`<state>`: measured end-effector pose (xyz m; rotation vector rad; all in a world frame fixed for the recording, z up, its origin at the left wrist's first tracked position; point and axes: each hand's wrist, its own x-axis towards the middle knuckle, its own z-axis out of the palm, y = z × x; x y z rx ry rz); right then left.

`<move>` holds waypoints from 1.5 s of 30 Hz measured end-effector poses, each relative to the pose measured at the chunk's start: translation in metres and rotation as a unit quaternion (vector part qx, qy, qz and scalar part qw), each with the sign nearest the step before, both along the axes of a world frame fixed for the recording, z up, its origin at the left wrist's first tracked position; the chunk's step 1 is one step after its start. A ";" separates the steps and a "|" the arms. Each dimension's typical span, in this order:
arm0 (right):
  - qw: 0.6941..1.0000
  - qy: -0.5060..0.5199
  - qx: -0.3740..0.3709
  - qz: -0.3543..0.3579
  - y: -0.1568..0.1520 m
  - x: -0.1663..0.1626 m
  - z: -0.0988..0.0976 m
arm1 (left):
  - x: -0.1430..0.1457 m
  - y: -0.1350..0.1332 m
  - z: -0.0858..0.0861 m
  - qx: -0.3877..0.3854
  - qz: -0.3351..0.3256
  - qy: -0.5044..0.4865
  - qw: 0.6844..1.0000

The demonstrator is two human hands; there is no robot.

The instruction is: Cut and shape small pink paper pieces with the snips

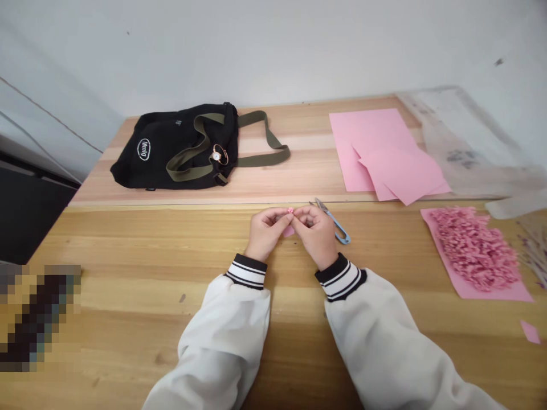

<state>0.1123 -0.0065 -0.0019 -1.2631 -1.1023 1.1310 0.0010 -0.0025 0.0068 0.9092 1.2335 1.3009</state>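
Note:
My left hand (265,230) and my right hand (317,231) meet over the middle of the wooden table (171,285). Both pinch a small piece of pink paper (289,227), rolled or folded tight at its top between the fingertips. Just right of my right hand lie small blue-handled snips (335,223) on the table. Both sleeves are white with black-and-white striped cuffs.
A black bag (177,147) with olive straps and a wristwatch lies at the back left. Pink paper sheets (384,154) lie at the back right. A pink sheet heaped with small rolled pink pieces (476,253) sits at the right, with clear plastic (470,148) behind it.

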 end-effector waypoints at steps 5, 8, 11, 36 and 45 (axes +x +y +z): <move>1.000 -0.012 0.011 0.020 0.001 0.001 -0.003 | -0.002 0.001 -0.002 -0.004 0.003 -0.002 1.000; 0.999 -0.020 0.025 0.031 0.001 0.002 -0.003 | -0.002 0.001 -0.004 0.001 0.004 -0.007 1.000; 0.998 -0.023 0.031 0.044 0.001 0.002 0.000 | -0.002 0.001 -0.004 0.002 0.004 -0.025 1.000; 0.969 0.215 -0.071 -0.100 0.011 0.012 0.021 | -0.001 0.003 -0.001 -0.008 0.008 -0.077 0.997; 0.975 0.181 0.125 0.004 -0.036 0.062 0.155 | -0.002 0.004 0.000 -0.006 0.008 -0.111 0.994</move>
